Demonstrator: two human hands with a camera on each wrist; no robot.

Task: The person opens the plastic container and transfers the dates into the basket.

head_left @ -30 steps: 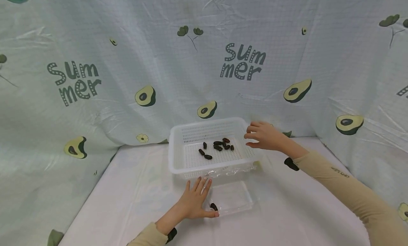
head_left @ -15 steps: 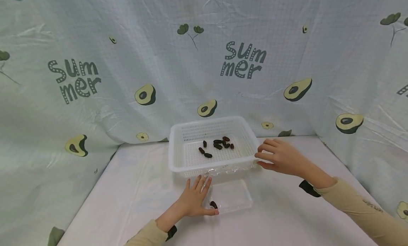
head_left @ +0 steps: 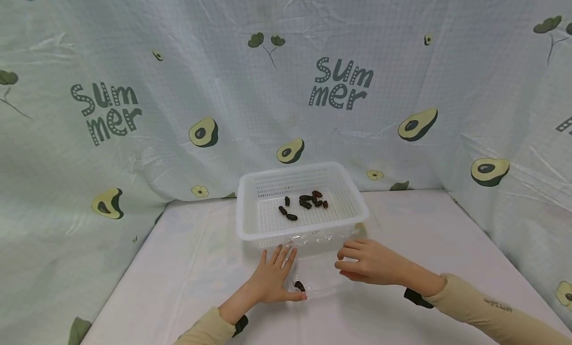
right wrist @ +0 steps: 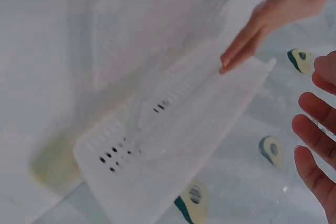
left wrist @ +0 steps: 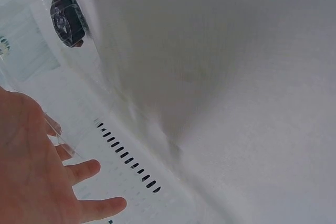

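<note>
A clear plastic box [head_left: 319, 275] lies on the table, with one dark, wrinkled date [head_left: 299, 286] in its near left corner. My left hand [head_left: 269, 281] rests on the box's left side, fingers spread and thumb along the near edge. Over the box's right side hovers my right hand [head_left: 371, 262], fingers loosely bent. Nothing shows in its fingers in the right wrist view, though the thumb is out of sight there. Behind the box stands a white slotted basket [head_left: 304, 233], holding several dark dates [head_left: 306, 204] scattered on its floor.
Crinkled clear plastic [head_left: 323, 237] stands between the box and the basket's front wall. A white cloth [head_left: 178, 285] covers the table. Behind it hangs a pale curtain [head_left: 250, 102] printed with avocados.
My right hand has moved from the basket's right rim toward me, then left over the clear box. The left hand has stayed put. The visible dates have not moved.
</note>
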